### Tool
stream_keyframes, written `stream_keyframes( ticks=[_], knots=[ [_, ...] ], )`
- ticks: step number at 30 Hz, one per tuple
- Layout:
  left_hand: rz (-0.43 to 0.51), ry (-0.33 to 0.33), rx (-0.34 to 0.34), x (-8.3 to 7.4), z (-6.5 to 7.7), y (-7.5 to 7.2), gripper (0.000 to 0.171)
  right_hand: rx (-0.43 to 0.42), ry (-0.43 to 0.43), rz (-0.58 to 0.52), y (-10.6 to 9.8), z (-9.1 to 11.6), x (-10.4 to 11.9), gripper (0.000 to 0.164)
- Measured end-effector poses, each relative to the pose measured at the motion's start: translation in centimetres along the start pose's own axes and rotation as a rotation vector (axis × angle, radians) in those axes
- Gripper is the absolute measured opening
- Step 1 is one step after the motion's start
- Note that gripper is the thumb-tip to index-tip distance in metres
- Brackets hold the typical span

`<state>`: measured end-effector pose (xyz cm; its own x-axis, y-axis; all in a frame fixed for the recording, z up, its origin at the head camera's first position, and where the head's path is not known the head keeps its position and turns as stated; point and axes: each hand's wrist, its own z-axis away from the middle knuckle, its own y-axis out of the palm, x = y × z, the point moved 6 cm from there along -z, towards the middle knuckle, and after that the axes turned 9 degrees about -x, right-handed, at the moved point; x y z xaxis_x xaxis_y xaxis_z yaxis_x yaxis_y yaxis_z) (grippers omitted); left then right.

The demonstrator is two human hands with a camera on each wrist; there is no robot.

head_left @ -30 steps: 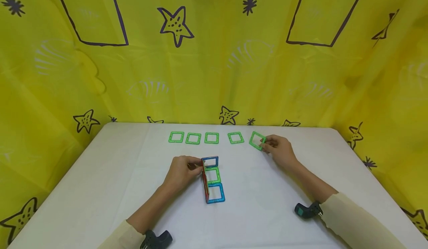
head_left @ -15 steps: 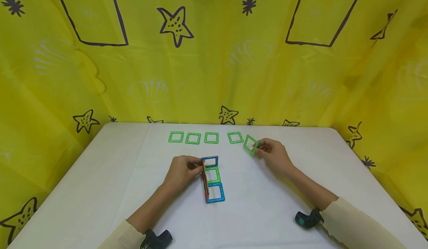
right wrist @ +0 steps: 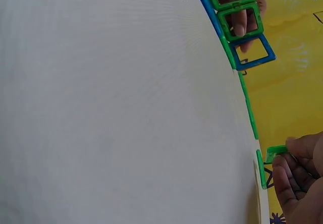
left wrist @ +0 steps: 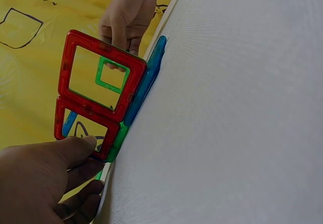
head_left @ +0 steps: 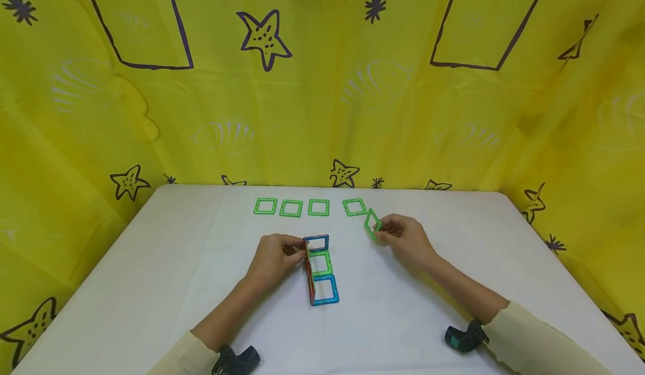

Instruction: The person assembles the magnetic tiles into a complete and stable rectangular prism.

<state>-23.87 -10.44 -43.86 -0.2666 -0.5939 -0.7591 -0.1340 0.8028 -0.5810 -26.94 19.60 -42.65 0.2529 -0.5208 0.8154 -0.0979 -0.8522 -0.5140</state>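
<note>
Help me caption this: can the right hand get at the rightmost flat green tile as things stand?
Probably not without letting go first: the right hand pinches another green tile, though the flat tile lies close by, uncovered.

Item 1: one structure of square, hollow frames, standing on the table (head_left: 393, 319). I log an upright wall (head_left: 309, 277) two squares long, showing red to my left wrist view and green to my right wrist view. Flat along its foot, on the right side in my head view: one green frame (head_left: 330, 263) and, nearer, one blue frame (head_left: 335, 289), edges touching. Standing across the wall's far end: a second blue frame (head_left: 327, 243). The left hand (head_left: 274, 260) grips the wall near that end.

Item 2: one loose green square (head_left: 367, 221), hollow, pinched by the right hand (head_left: 405, 238). Tilted steeply, seen narrow; I place it beyond and right of the structure, apart from it. Table contact: I cannot tell.
</note>
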Motion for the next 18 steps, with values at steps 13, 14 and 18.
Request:
stream_keyframes(
  ticks=[13, 14, 18],
  knots=[
    [0.021, -0.01, -0.006, 0.3, -0.1, 0.1, 0.016, 0.049, -0.002, -0.022, 1.2, 1.1, 0.7, 0.008],
    [0.022, -0.011, -0.007, 0.3, -0.1, 0.1, 0.016, 0.052, -0.005, -0.025, 1.2, 1.1, 0.7, 0.008],
    [0.02, -0.009, -0.005, 0.3, -0.1, 0.1, 0.016, 0.059, -0.021, -0.027, 1.5, 1.4, 1.1, 0.009]
  ],
)
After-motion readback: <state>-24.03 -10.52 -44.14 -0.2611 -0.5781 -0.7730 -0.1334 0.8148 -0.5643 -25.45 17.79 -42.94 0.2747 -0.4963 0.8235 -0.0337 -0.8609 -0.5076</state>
